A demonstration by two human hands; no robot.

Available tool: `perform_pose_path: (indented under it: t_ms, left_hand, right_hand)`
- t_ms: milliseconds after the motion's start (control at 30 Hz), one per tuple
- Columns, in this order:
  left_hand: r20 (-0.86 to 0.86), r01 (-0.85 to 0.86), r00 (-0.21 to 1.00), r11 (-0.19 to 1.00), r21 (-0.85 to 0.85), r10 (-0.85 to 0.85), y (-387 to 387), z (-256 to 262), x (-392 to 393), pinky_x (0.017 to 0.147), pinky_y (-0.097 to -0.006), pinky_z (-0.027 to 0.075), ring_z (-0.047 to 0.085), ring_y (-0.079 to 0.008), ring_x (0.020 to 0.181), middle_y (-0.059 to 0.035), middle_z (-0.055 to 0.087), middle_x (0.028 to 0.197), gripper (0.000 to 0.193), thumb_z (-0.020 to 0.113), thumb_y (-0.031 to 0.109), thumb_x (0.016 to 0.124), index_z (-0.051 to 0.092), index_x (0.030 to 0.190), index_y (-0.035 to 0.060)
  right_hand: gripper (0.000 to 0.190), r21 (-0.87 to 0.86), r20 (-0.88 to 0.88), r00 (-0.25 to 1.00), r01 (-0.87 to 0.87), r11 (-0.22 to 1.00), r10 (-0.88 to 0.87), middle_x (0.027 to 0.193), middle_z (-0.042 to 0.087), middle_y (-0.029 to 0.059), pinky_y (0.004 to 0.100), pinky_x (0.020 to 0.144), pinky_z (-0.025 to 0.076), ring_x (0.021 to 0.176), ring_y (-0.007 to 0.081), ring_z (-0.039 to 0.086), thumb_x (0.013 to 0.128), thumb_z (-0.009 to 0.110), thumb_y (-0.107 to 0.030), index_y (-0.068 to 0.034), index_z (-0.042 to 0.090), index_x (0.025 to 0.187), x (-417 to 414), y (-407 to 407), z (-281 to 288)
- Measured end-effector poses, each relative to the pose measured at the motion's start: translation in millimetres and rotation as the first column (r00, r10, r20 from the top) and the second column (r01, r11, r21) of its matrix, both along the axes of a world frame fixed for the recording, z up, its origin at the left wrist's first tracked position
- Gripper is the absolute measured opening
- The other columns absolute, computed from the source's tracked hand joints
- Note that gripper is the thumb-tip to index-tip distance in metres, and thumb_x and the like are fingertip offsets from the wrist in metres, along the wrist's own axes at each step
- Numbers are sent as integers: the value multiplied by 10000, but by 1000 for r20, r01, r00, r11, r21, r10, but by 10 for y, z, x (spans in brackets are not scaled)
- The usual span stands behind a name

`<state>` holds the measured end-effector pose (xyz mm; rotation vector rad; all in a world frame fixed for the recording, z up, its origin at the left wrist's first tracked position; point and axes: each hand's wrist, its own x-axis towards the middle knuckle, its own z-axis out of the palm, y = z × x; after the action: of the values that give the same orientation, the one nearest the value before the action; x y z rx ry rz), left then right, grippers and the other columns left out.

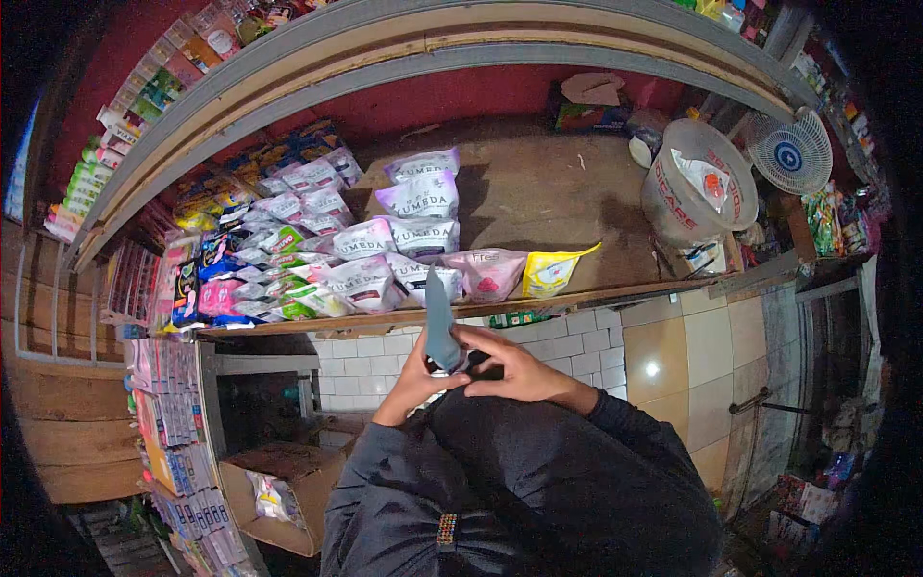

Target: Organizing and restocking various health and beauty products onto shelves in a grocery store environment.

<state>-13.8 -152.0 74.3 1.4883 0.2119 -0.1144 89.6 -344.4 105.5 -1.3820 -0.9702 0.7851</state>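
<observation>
Between my two hands, a blue-grey refill pouch (441, 328) is held edge-on in front of my body, its narrow tip towards the shelf. My left hand (407, 382) grips the near end from the left side, with the thumb across the bottom. Fingers of my right hand (515, 368) curl against the pouch's right side, the thumb near its lower end. Just beyond stand white-and-lilac Yumeda pouches (422, 234), a pink pouch (494, 274) and a yellow spouted pouch (555, 270) along the wooden shelf's front edge. The printed face of the held pouch is hidden.
Several smaller packets (281, 245) crowd the left of the wooden shelf (533, 187). A translucent bucket (685, 195) and a fan (786, 155) are at the right. Below left sits an open cardboard box (288, 461). A curved shelf beam (433, 54) spans overhead.
</observation>
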Motion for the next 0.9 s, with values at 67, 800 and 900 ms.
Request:
perform_pose_path:
  t_ms: [67, 800, 900]
  left_hand:
    - [-113, 33, 992, 982, -188, -55, 60, 134, -31, 1005, -355, 382, 501, -232, 1170, -123, 484, 1289, 919, 788, 83, 678, 254, 1424, 29]
    - [255, -217, 964, 320, 922, -81, 620, 854, 1053, 719, -362, 516, 629, -266, 878, -73, 595, 1128, 434, 742, 187, 692, 622, 1106, 134]
    - [184, -164, 974, 154, 974, -129, 679, 714, 1177, 672, -379, 512, 640, -260, 824, -59, 638, 995, 290, 708, 204, 707, 657, 984, 134]
  right_hand:
    - [782, -45, 10, 999, 36, 998, -36, 1403, 390, 118, 306, 819, 494, 1172, 183, 455, 768, 750, -165, -104, 321, 1419, 232, -90, 102]
    - [175, -79, 28, 881, 474, 877, -473, 822, 700, 74, 263, 677, 492, 734, 104, 632, 828, 673, -125, 5, 683, 946, 419, 158, -851]
    - [201, -118, 15, 874, 485, 867, -487, 737, 694, 50, 252, 618, 484, 665, 93, 625, 839, 675, -182, -5, 692, 934, 460, 283, -1021]
